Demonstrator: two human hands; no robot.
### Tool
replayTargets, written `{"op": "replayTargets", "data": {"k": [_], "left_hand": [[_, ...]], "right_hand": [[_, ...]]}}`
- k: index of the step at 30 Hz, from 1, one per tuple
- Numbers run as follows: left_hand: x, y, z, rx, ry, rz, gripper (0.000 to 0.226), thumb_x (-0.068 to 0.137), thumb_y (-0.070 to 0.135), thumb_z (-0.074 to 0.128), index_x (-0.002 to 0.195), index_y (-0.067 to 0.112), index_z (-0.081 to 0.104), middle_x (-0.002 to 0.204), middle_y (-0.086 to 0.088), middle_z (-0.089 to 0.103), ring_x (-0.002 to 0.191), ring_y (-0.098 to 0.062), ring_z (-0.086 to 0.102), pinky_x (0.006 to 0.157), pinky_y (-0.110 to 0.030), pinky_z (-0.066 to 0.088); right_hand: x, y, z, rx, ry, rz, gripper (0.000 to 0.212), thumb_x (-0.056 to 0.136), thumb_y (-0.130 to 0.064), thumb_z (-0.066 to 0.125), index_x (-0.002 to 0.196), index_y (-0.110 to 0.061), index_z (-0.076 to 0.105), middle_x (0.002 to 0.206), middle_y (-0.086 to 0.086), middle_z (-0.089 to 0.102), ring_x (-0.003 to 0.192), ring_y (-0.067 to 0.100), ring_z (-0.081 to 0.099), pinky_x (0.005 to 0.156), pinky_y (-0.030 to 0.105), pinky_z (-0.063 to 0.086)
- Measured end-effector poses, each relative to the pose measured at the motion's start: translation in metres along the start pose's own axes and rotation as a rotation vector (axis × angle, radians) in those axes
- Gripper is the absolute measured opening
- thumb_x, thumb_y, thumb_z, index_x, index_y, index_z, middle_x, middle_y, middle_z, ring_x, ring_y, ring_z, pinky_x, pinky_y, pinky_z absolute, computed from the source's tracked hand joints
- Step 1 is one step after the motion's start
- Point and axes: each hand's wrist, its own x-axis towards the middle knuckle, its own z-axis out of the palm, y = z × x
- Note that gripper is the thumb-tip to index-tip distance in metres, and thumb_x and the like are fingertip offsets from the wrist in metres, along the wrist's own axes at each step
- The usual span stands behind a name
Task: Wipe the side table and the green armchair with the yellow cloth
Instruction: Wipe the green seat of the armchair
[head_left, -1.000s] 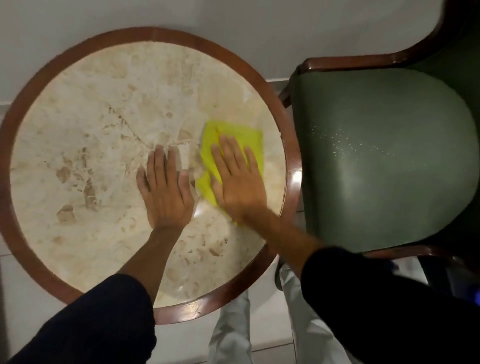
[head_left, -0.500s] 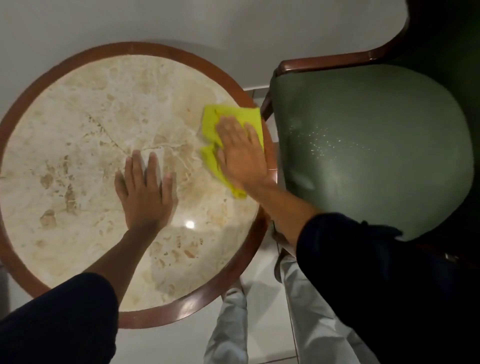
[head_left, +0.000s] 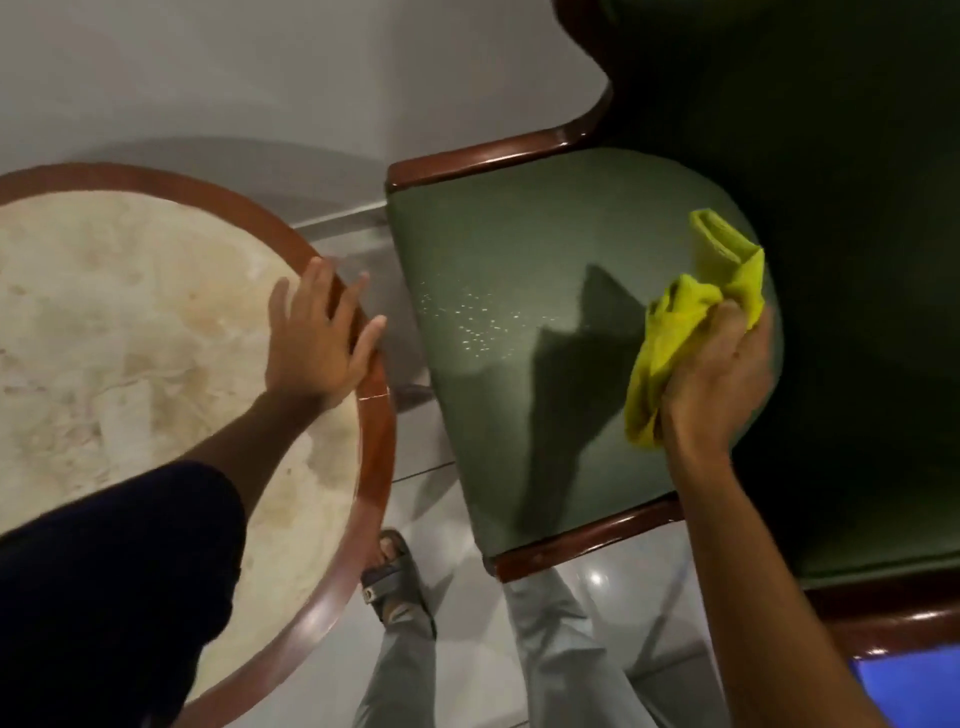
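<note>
The round side table (head_left: 130, 322) has a pale marble top and a red-brown wooden rim, filling the left of the view. My left hand (head_left: 317, 338) lies flat with fingers spread on the table's right edge, over the rim. The green armchair (head_left: 519, 322) stands to the right, its seat cushion showing small shiny specks. My right hand (head_left: 717, 379) grips the bunched yellow cloth (head_left: 685, 317) above the right side of the seat cushion. Whether the cloth touches the cushion is unclear.
The armchair's wooden arms (head_left: 483, 156) frame the seat at the back and front. Its dark backrest (head_left: 831, 156) fills the upper right. My legs and a sandalled foot (head_left: 389, 577) stand on the pale tiled floor between table and chair. A white wall lies behind.
My right hand lifted the cloth off the table and carried it right, over the armchair seat, bunching it. My left hand slid right to the table's rim. The view swung right.
</note>
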Motion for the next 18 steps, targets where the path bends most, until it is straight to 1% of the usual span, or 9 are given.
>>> {"op": "replayTargets", "data": {"k": [1, 2, 4, 6, 9, 12, 14, 16, 18], "left_hand": [[0.003, 0.0, 0.003, 0.019, 0.002, -0.018, 0.063, 0.101, 0.057, 0.023, 0.15, 0.019, 0.035, 0.162, -0.017, 0.027, 0.152, -0.036, 0.023, 0.12, -0.06, 0.017], [0.005, -0.001, 0.005, 0.039, 0.013, -0.026, 0.064, 0.1, 0.057, 0.025, 0.149, 0.019, 0.036, 0.161, -0.017, 0.027, 0.151, -0.036, 0.023, 0.12, -0.06, 0.019], [0.005, -0.003, 0.008, 0.059, 0.038, -0.025, 0.064, 0.098, 0.057, 0.026, 0.147, 0.018, 0.038, 0.16, -0.016, 0.028, 0.149, -0.036, 0.024, 0.119, -0.059, 0.021], [0.004, -0.004, 0.009, 0.046, 0.054, -0.025, 0.064, 0.098, 0.058, 0.024, 0.146, 0.018, 0.04, 0.159, -0.014, 0.028, 0.149, -0.035, 0.023, 0.12, -0.059, 0.021], [0.004, -0.004, 0.011, 0.015, 0.058, -0.051, 0.063, 0.099, 0.058, 0.022, 0.146, 0.021, 0.039, 0.161, -0.013, 0.026, 0.152, -0.032, 0.019, 0.123, -0.057, 0.015], [0.003, -0.005, 0.014, 0.026, 0.064, -0.059, 0.06, 0.099, 0.058, 0.024, 0.145, 0.022, 0.04, 0.163, -0.013, 0.026, 0.152, -0.031, 0.021, 0.123, -0.056, 0.016], [0.003, -0.005, 0.014, 0.045, 0.079, -0.045, 0.059, 0.1, 0.057, 0.026, 0.142, 0.021, 0.043, 0.162, -0.014, 0.029, 0.152, -0.032, 0.024, 0.121, -0.056, 0.019], [0.003, -0.004, 0.012, 0.021, 0.085, -0.041, 0.057, 0.1, 0.055, 0.029, 0.142, 0.02, 0.044, 0.163, -0.014, 0.03, 0.152, -0.031, 0.024, 0.121, -0.056, 0.019], [0.002, -0.003, 0.009, -0.005, 0.107, -0.042, 0.057, 0.101, 0.054, 0.031, 0.144, 0.019, 0.045, 0.163, -0.014, 0.03, 0.153, -0.031, 0.024, 0.121, -0.055, 0.018]], "right_hand": [[0.006, 0.015, 0.001, -0.158, 0.036, -0.076, 0.04, 0.095, -0.035, 0.035, 0.114, -0.013, 0.062, 0.119, 0.009, 0.068, 0.114, 0.021, 0.06, 0.1, 0.038, 0.044], [0.007, 0.03, 0.007, -0.329, -0.004, -0.107, 0.046, 0.098, -0.032, 0.037, 0.132, -0.007, 0.055, 0.14, 0.019, 0.056, 0.133, 0.03, 0.047, 0.112, 0.045, 0.034], [-0.001, 0.059, 0.027, -0.649, -0.217, -0.05, 0.054, 0.101, -0.035, 0.041, 0.149, -0.009, 0.038, 0.161, 0.019, 0.028, 0.151, 0.034, 0.019, 0.12, 0.051, 0.017], [-0.008, 0.084, 0.045, -0.793, -0.348, -0.018, 0.065, 0.098, -0.047, 0.042, 0.153, -0.016, 0.027, 0.166, 0.016, 0.009, 0.154, 0.034, 0.002, 0.121, 0.055, 0.008], [0.007, 0.105, 0.064, -0.852, -0.278, -0.073, 0.076, 0.096, -0.059, 0.036, 0.156, -0.017, 0.019, 0.166, 0.018, 0.006, 0.153, 0.036, 0.002, 0.12, 0.062, 0.008], [0.021, 0.107, 0.078, -0.877, -0.229, -0.07, 0.067, 0.099, -0.054, 0.025, 0.155, -0.018, 0.021, 0.165, 0.021, 0.008, 0.152, 0.039, 0.005, 0.117, 0.067, 0.011], [0.019, 0.1, 0.088, -0.896, -0.234, -0.082, 0.063, 0.101, -0.047, 0.023, 0.156, -0.019, 0.019, 0.165, 0.02, 0.008, 0.152, 0.04, 0.005, 0.117, 0.066, 0.011], [0.004, 0.083, 0.105, -0.914, -0.311, -0.163, 0.061, 0.101, -0.045, 0.024, 0.157, -0.021, 0.016, 0.166, 0.017, 0.007, 0.153, 0.038, 0.004, 0.118, 0.064, 0.01], [-0.018, 0.064, 0.131, -0.934, -0.438, -0.32, 0.062, 0.101, -0.046, 0.024, 0.158, -0.024, 0.013, 0.166, 0.015, 0.007, 0.153, 0.037, 0.003, 0.12, 0.063, 0.008]]}}
